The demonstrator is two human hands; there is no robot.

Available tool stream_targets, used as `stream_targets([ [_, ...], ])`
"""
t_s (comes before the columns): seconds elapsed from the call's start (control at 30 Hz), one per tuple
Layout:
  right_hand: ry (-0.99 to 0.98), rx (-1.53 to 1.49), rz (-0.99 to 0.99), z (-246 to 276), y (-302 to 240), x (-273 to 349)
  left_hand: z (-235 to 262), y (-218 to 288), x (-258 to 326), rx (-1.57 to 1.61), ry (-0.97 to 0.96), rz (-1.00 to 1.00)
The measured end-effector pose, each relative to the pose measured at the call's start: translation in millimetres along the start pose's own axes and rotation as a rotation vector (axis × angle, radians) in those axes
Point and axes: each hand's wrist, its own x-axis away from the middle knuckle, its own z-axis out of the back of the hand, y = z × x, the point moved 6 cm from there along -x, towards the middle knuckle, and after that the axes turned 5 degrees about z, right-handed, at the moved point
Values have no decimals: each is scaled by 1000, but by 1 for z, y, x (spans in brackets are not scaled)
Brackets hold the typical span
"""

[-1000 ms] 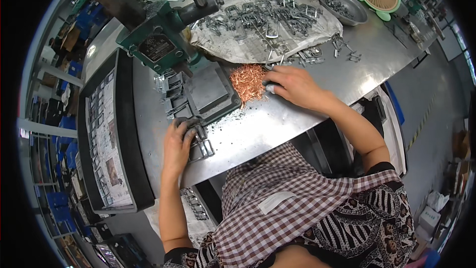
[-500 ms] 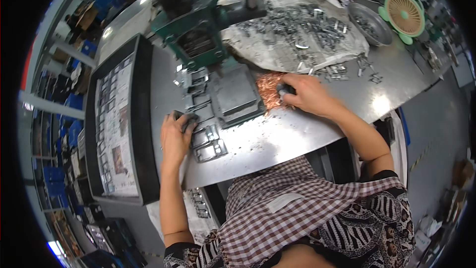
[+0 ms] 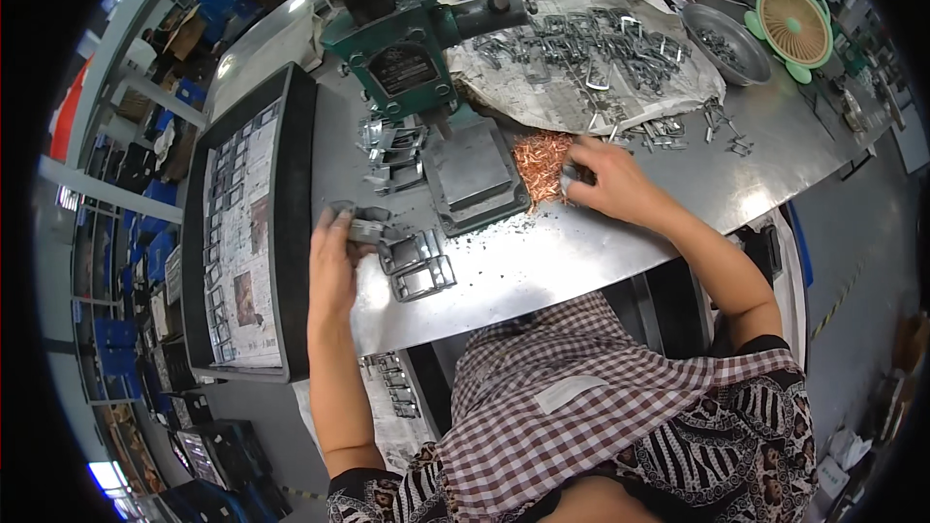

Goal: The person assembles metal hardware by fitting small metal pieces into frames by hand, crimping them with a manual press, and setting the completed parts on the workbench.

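My left hand (image 3: 334, 257) is closed at the left of the table, with dark covers on its fingertips. It grips a rectangular metal buckle frame (image 3: 372, 230). Just beside it, two more shiny buckle frames (image 3: 423, 278) lie near the table's front edge, and several others (image 3: 395, 160) are grouped farther back. My right hand (image 3: 615, 184) has its covered fingertips pinched together at the right edge of a pile of small copper-coloured pins (image 3: 541, 163); whether a pin is between them is hidden. Between the hands stands a green hand press (image 3: 402, 63) with a flat steel block (image 3: 470, 169) under its ram.
A black tray (image 3: 294, 232) lined with newspaper holds rows of frames at the left. Behind the pins, a pale sheet (image 3: 523, 102) carries heaped metal parts. A metal bowl (image 3: 727, 44) and a green-rimmed fan (image 3: 792, 27) stand at the back right.
My left hand has drawn back toward the near left, and a buckle frame now shows in its fingers. My right hand stays at the copper pins. The whole view has shifted slightly.
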Motion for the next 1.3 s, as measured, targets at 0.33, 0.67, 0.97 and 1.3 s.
stream_targets([
  [0.33, 11, -660, -287, -10, 4, 1, -125, -37, 48, 178, -644, 422],
  [0.67, -8, -141, 242, -10, -53, 22, -162, -51, 51, 550, -630, 561],
  [0.97, -133, -138, 192, -1, -50, 18, -175, -45, 48, 631, -667, 547],
  [1.3, 129, 426, 22, 71, 20, 33, -148, -34, 41, 593, -557, 425],
])
